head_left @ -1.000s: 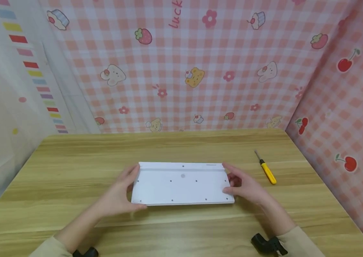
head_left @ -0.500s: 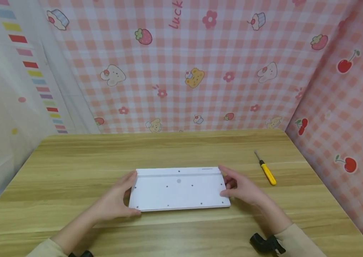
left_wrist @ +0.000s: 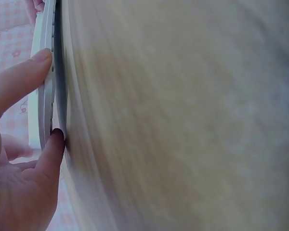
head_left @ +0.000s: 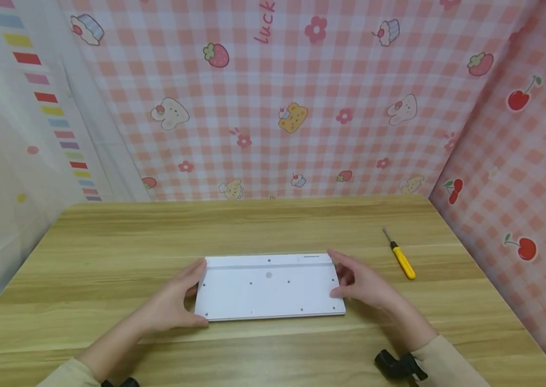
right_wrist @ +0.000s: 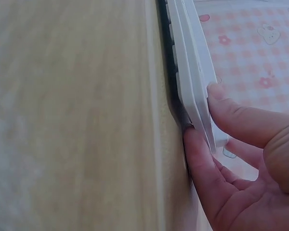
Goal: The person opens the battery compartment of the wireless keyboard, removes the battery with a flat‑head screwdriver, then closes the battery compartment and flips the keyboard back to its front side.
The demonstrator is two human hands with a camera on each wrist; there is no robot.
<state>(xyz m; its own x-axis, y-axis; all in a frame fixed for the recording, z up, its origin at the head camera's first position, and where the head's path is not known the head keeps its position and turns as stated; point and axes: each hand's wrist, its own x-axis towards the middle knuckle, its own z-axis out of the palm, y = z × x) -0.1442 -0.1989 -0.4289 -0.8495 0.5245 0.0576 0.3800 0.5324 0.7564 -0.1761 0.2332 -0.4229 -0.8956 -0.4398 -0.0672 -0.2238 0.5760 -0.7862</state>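
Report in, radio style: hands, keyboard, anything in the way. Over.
Left hand and right hand gripping opposite ends. Keyboard keys down, underside up. Screwdriver lying right of right hand, apart, not in the way.

Pinching one end of a white keyboard (right_wrist: 195,72) in the right hand (right_wrist: 253,192), with thumb (right_wrist: 253,122) on the smooth back and a fingertip (right_wrist: 196,140) beneath the edge. Showing keys (right_wrist: 175,55) turned toward the wood-grain tabletop (right_wrist: 82,120); hard to tell, in the dimness, if touching. Pink-checked cloth (right_wrist: 250,57) beyond.
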